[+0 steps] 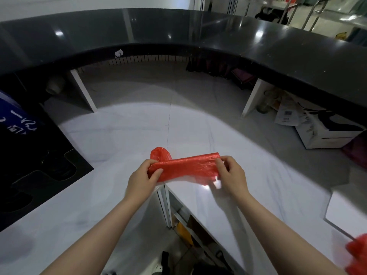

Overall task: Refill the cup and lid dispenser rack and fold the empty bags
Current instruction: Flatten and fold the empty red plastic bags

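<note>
A red plastic bag, folded into a narrow strip, hangs between my two hands just above the white marble counter. My left hand pinches its left end, where a loop of the bag bulges up behind the fingers. My right hand pinches the right end between thumb and fingers. A second red bag lies crumpled at the lower right edge of the view. No cup or lid rack is in view.
A black raised bar top curves round the back of the counter. A black mat and a blue sign lie at the left. A white box and papers sit at the right. A white sheet lies near the right edge.
</note>
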`<action>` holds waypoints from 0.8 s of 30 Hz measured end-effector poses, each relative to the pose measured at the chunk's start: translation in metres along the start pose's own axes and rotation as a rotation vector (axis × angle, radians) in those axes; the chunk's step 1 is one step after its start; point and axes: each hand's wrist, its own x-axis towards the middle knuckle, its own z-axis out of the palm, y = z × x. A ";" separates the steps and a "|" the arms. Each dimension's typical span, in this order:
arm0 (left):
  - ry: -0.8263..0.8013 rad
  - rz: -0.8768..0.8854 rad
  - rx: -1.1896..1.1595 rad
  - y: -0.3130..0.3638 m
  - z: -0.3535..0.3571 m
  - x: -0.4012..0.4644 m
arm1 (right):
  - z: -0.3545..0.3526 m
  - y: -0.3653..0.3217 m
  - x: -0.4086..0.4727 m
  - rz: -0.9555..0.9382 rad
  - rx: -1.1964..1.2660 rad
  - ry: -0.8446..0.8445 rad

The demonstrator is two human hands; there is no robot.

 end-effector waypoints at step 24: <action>-0.133 0.383 0.396 0.006 0.006 -0.009 | 0.032 -0.021 -0.006 -0.512 -0.612 -0.258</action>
